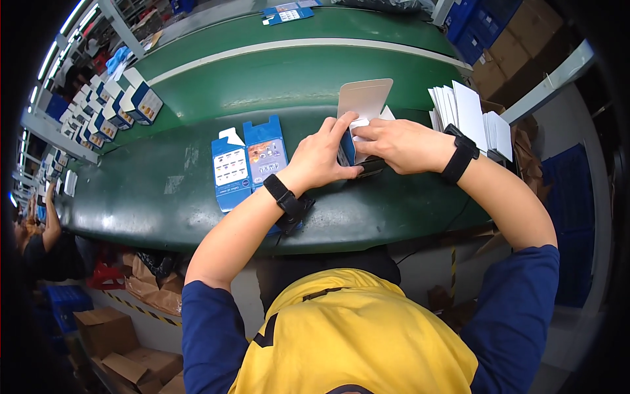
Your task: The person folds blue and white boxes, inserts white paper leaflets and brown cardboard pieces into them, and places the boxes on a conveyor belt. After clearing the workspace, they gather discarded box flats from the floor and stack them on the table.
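In front of me on the green bench stands a small carton (363,98) with its pale inner flap raised at the back. My left hand (321,152) is closed around the carton's left side, thumb at the near side and fingers over the top edge. The bent fingers of my right hand (398,144) reach into the opening, beside a white piece (358,123) whose kind I cannot make out. What those fingertips grip is hidden. Left of the carton lies a flattened blue carton blank (231,167) with printed panels and a loose white flap.
White folded card pieces (467,118) stand upright at the right. Rows of finished cartons (141,102) line the bench's far left. Another blue blank (289,13) lies on the far belt. A metal post (548,82) rises at the right; a person (49,236) works at the far left.
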The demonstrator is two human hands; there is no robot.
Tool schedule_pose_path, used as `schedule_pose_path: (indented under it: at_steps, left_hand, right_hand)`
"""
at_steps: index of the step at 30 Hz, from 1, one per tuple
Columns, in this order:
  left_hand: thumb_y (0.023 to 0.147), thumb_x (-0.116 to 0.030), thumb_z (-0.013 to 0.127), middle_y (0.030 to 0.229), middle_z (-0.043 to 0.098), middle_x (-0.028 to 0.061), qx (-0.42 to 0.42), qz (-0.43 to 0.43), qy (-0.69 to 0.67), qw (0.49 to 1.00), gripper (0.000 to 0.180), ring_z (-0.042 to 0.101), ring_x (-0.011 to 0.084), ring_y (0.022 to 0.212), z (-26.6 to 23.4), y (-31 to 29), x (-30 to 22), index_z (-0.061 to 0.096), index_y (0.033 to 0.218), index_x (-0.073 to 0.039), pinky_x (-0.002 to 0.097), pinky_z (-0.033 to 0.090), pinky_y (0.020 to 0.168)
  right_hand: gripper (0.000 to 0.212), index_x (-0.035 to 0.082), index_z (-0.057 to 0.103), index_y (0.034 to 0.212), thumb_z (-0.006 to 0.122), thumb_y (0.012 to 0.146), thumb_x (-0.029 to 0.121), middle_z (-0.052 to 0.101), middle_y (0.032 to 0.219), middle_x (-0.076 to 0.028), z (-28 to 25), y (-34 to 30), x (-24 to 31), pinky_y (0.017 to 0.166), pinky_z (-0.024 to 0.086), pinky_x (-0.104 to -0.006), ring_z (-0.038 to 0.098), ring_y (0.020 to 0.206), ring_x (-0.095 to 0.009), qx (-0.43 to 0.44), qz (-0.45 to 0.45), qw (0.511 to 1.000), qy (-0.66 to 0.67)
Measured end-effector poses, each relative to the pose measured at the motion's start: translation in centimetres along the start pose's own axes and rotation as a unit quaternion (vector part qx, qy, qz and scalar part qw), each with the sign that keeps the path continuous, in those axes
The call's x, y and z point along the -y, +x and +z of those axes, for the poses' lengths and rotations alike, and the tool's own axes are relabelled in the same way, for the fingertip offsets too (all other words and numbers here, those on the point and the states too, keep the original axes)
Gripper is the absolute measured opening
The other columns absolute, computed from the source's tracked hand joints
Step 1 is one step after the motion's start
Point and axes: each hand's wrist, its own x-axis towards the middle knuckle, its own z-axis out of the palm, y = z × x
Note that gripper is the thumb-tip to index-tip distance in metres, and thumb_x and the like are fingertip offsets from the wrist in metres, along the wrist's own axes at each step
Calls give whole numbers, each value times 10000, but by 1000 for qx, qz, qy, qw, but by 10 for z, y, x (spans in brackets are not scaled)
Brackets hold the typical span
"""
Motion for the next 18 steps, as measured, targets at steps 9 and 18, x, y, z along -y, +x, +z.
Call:
schedule_pose_path:
  at_steps: [9,18]
  left_hand:
    - [622,-292,773,1121,472,172,24,0,-14,1000,954,561,386,957,-3,1,2,233,1402,-198,435,494,799]
    - [627,-283,771,1119,469,179,24,-17,-27,999,1002,560,387,952,-1,3,-5,180,1434,-225,432,490,816]
  right_hand:
    - [450,65,471,1121,642,712,-12,623,937,-132,4,-7,-15,783,487,-383,605,898,-314,-76,74,975,197]
    - [428,81,476,1086,663,709,5,664,842,-124,17,-14,-3,683,511,-371,645,779,-312,-143,75,971,177]
